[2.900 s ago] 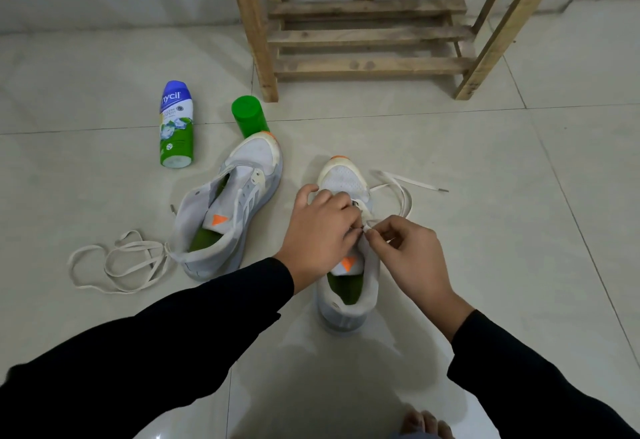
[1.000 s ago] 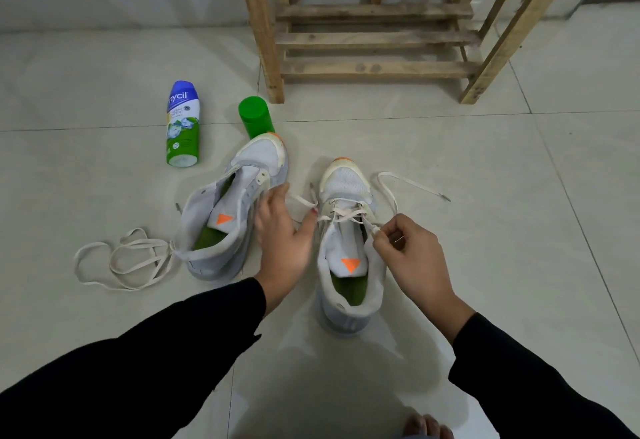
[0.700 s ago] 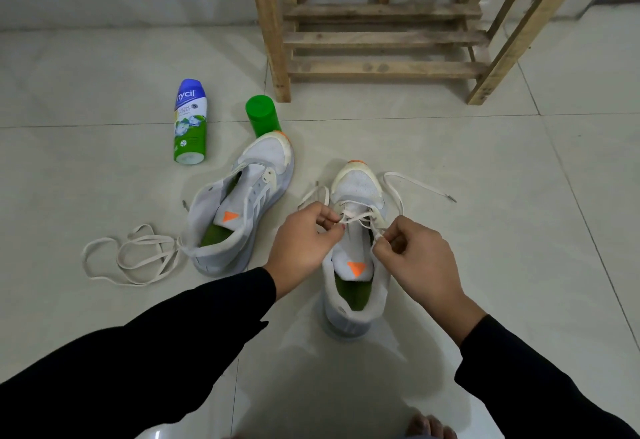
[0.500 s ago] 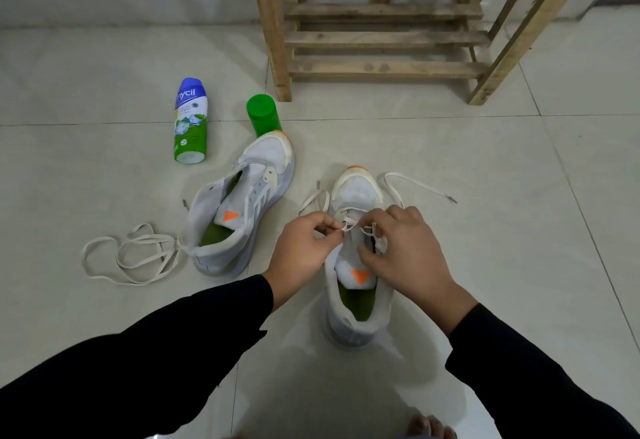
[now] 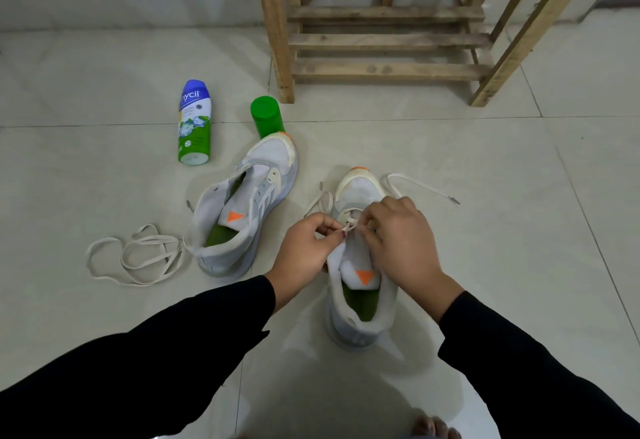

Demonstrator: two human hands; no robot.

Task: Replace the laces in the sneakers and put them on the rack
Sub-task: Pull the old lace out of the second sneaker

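I count two sneakers on the tiled floor [image 5: 485,265], both grey-white with green insoles and an orange mark on the tongue. The unlaced sneaker [image 5: 249,203] lies left of centre, toe pointing to the upper right. The laced sneaker [image 5: 360,189] stands at centre, toe pointing up the frame.

There are two laces. The loose lace [image 5: 156,237] sprawls in loops at the left, one end touching the heel of the unlaced sneaker. The threaded lace [image 5: 422,186] runs through the front eyelets of the laced sneaker, and its free ends trail out on either side of the toe.

One wooden rack [image 5: 388,40] stands at the top of the frame, well apart from both sneakers. One bottle [image 5: 194,123] lies on its side at the upper left. One green cap [image 5: 266,116] stands just beside the toe of the unlaced sneaker. Bare toes [image 5: 433,428] show at the bottom edge.

Both hands, in black sleeves, meet over the laced sneaker's eyelets. The left hand [image 5: 304,248] comes in from the lower left, knuckles up. Its grip is a thumb-and-forefinger pinch on the threaded lace. The right hand [image 5: 398,241] arches over the tongue with fingers curled down, its grip closed on the same lace right next to the left fingertips.
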